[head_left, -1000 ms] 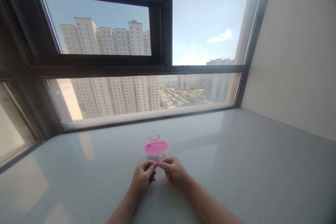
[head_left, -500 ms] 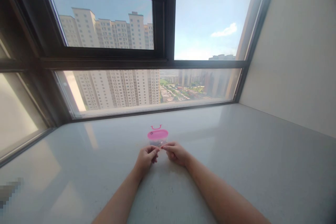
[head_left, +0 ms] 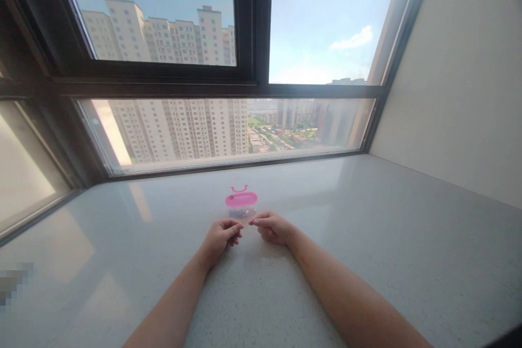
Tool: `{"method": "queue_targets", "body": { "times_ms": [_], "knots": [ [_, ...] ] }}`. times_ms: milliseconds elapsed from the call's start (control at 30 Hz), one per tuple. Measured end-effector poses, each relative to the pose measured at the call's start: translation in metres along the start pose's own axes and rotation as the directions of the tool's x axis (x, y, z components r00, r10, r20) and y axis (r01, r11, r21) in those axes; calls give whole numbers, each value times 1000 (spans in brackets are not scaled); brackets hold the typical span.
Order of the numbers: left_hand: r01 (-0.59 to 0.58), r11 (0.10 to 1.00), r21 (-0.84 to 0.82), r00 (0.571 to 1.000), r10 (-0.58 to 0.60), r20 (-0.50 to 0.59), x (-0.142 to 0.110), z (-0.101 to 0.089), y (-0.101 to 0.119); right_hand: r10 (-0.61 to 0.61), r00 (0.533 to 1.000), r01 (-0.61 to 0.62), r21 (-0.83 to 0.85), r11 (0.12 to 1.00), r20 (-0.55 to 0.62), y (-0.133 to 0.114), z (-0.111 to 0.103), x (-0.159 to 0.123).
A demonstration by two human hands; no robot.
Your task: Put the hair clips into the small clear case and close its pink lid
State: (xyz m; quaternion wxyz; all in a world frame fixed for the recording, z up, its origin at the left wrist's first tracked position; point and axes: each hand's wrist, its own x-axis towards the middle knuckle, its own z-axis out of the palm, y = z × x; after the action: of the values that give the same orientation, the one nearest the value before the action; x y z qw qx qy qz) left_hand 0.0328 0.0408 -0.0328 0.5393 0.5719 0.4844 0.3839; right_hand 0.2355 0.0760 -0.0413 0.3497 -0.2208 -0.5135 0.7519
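My left hand (head_left: 221,234) and my right hand (head_left: 272,226) rest on a pale stone windowsill (head_left: 367,239), fingertips pinched and a little apart from each other. Whatever they pinch is too small to make out. Just beyond the fingers lies a small clear packet with a pink header (head_left: 241,200) and a pink hook at its top. Neither hand touches the pink header; the packet's clear lower part reaches close to my right fingertips.
A dark-framed window (head_left: 253,87) runs along the far edge of the sill, with tall buildings outside. A plain wall (head_left: 460,65) closes the right side. A side window pane (head_left: 24,174) meets the sill at the left.
My hands have slid farther from me along the sill and the fingertips have drawn slightly apart. The view has tilted down a little.
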Motion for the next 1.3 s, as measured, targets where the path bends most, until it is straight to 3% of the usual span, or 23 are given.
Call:
{"method": "queue_targets", "body": {
  "times_ms": [300,467,700,967,1167,1300],
  "knots": [
    [-91,995,-32,994,89,-68,-3,3,9,10,1000,-10,-2,1000,23,-2,1,2],
    [-84,993,-79,992,76,-98,-6,4,13,10,1000,-10,8,1000,14,-4,4,-1],
    [-37,982,-184,969,-10,-248,-19,-3,8,-2,999,5,63,998,-47,-3,15,-1],
    [30,953,-300,907,-152,-392,-39,1,15,68,997,-65,103,993,-26,-1,17,-1],
    [34,929,-368,876,-205,-437,-37,-11,1,117,993,-118,95,988,24,-2,16,-1],
    [57,931,-361,892,-210,-401,-37,-11,-6,135,990,-138,99,985,33,-3,15,-1]
  ]
}}
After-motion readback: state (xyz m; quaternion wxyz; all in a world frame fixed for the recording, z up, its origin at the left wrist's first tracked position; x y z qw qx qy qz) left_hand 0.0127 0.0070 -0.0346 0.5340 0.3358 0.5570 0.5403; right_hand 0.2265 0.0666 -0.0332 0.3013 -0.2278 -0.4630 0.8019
